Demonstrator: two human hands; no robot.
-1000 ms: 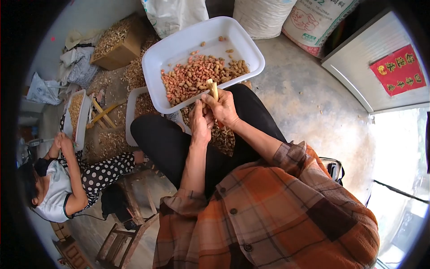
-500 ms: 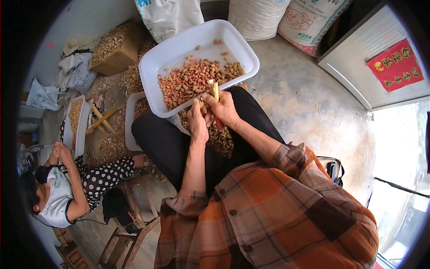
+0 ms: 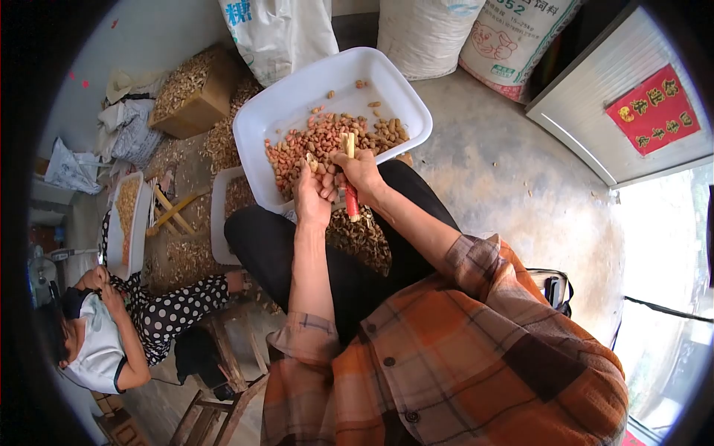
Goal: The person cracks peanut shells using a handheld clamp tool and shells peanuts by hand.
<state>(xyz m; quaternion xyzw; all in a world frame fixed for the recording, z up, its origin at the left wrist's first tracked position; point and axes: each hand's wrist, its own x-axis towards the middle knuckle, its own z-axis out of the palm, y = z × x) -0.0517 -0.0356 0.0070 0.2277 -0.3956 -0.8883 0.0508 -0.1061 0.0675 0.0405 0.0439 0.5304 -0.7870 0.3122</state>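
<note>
My left hand [image 3: 312,199] is closed, pinching a peanut shell [image 3: 311,159] between thumb and finger at the near rim of the white plastic tub [image 3: 407,83]. In my closed right hand [image 3: 362,177] is a split wooden stick [image 3: 348,143] with a red-wrapped lower end [image 3: 352,202], its pale tip pointing up over the tub. The two hands are side by side, fingertips close together. Inside the tub lie shelled pink peanut kernels [image 3: 286,157] and unshelled peanuts [image 3: 390,132]. Below my hands, empty shells [image 3: 361,239] are heaped between my knees.
On the left sits another person [image 3: 104,327], hands together beside a long white tub [image 3: 125,223]. A cardboard box of shells [image 3: 190,100] and crossed wooden sticks [image 3: 172,212] are near them. White sacks [image 3: 428,37] stand behind my tub; a wooden stool [image 3: 216,405] is lower left.
My left hand has drawn slightly left, away from the right, and the shell now shows at its fingertips. The stick has turned, showing more of its red end. The view has shifted slightly.
</note>
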